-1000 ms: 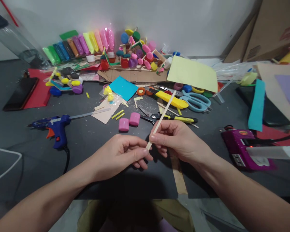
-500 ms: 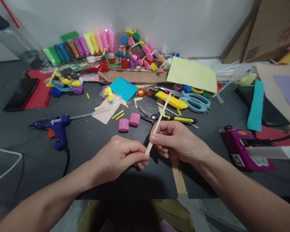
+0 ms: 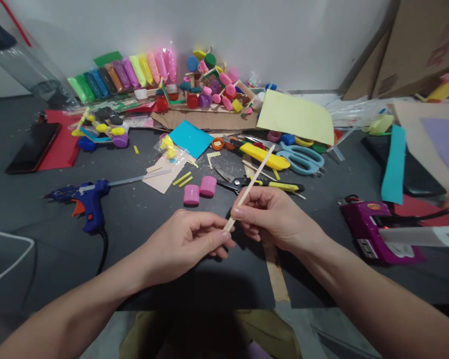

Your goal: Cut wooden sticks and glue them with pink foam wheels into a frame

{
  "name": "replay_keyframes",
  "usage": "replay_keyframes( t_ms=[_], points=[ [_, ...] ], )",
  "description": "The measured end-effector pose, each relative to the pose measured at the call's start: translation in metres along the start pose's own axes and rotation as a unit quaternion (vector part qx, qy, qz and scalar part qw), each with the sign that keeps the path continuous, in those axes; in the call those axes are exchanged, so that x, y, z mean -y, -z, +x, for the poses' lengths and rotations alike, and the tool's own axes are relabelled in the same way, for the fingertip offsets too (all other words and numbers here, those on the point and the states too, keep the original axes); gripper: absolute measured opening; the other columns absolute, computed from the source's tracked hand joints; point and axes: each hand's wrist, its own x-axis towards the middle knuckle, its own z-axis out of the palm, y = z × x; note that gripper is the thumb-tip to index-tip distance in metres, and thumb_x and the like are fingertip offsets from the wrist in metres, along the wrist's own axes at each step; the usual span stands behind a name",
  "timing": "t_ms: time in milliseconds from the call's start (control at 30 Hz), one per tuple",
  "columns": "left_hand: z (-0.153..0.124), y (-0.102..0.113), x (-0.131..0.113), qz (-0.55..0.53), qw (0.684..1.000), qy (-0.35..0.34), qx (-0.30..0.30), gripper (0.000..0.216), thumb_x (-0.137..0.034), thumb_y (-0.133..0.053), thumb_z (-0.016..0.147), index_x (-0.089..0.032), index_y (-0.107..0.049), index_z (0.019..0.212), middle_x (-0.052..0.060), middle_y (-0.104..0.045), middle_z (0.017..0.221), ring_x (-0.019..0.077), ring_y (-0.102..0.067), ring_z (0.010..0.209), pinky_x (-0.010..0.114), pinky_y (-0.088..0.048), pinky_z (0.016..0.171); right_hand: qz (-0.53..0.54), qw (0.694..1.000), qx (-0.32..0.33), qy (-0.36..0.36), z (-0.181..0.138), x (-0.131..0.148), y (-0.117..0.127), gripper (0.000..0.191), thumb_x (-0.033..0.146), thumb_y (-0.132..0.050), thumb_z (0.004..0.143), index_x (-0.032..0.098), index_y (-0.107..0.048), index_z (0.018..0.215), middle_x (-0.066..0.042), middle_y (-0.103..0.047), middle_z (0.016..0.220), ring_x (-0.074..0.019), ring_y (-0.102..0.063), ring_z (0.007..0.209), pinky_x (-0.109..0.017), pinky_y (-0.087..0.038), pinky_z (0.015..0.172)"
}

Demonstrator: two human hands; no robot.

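Note:
Both hands hold one thin wooden stick (image 3: 255,175) over the dark table (image 3: 142,214). My left hand (image 3: 185,242) pinches its near end between thumb and forefinger. My right hand (image 3: 273,217) grips the stick a little higher, fingers curled round it. The stick slants up and to the right, its far tip over the yellow box cutter (image 3: 265,155). Two pink clay cylinders (image 3: 200,190) lie just beyond my left hand. Black-and-yellow pliers (image 3: 262,185) lie just beyond my right hand.
A blue glue gun (image 3: 86,197) lies at the left, a purple glue gun (image 3: 374,227) at the right. Blue scissors (image 3: 303,158), a yellow sheet (image 3: 295,116), a teal square (image 3: 190,137) and coloured clay packs (image 3: 123,75) crowd the back. A phone (image 3: 33,147) rests on red paper.
The stick has tilted slightly, its far tip swinging a little to the right. Both hands stay in nearly the same place.

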Motion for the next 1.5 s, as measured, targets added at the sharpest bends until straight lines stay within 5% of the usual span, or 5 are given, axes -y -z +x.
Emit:
replay_keyframes(
  t_ms=[500,633,733,1067,1500],
  points=[
    [0.007,-0.003,0.009,-0.164,0.986,0.027,-0.018,0.029,-0.041,-0.072,0.086,-0.012,-0.070,0.087,0.007,-0.077,0.077,0.0147,-0.074,0.061,0.023,-0.058,0.060,-0.151,0.987,-0.022,0.055,-0.003,0.009,0.001,0.028,0.046,-0.076,0.080,0.019,-0.068,0.078,0.002,-0.064,0.063,-0.0100,-0.051,0.049,-0.024,-0.043,0.047],
    [0.004,0.001,0.005,-0.168,0.985,0.010,-0.044,0.030,-0.042,-0.074,0.085,-0.012,-0.070,0.084,0.008,-0.078,0.079,0.0152,-0.074,0.061,0.023,-0.058,0.059,-0.449,0.850,-0.198,0.191,-0.008,0.020,0.024,0.022,0.041,-0.070,0.086,0.020,-0.070,0.094,-0.005,-0.071,0.085,-0.0206,-0.064,0.074,-0.034,-0.049,0.070],
    [0.002,0.006,0.005,-0.175,0.983,-0.002,-0.055,0.028,-0.040,-0.072,0.087,-0.012,-0.070,0.087,0.008,-0.079,0.081,0.0155,-0.074,0.061,0.023,-0.060,0.059,-0.569,0.763,-0.230,0.204,-0.011,0.024,0.041,0.024,0.040,-0.067,0.088,0.020,-0.068,0.102,-0.009,-0.072,0.091,-0.0271,-0.066,0.083,-0.039,-0.047,0.074],
    [0.000,0.024,0.004,-0.181,0.976,-0.057,-0.112,0.020,-0.034,-0.070,0.090,-0.014,-0.071,0.089,0.004,-0.079,0.082,0.0119,-0.073,0.059,0.018,-0.060,0.056,-0.642,0.724,-0.169,0.187,-0.005,0.025,0.051,0.020,0.031,-0.055,0.095,0.021,-0.071,0.088,-0.007,-0.075,0.085,-0.0235,-0.066,0.073,-0.035,-0.043,0.066],
    [0.004,0.027,0.007,-0.169,0.972,-0.077,-0.144,0.025,-0.037,-0.071,0.089,-0.013,-0.072,0.090,0.006,-0.079,0.085,0.0107,-0.070,0.052,0.018,-0.059,0.050,-0.735,0.608,-0.269,0.134,-0.005,0.025,0.076,0.022,0.032,-0.052,0.094,0.020,-0.070,0.088,-0.008,-0.071,0.089,-0.0252,-0.064,0.077,-0.035,-0.040,0.063]
  ],
)
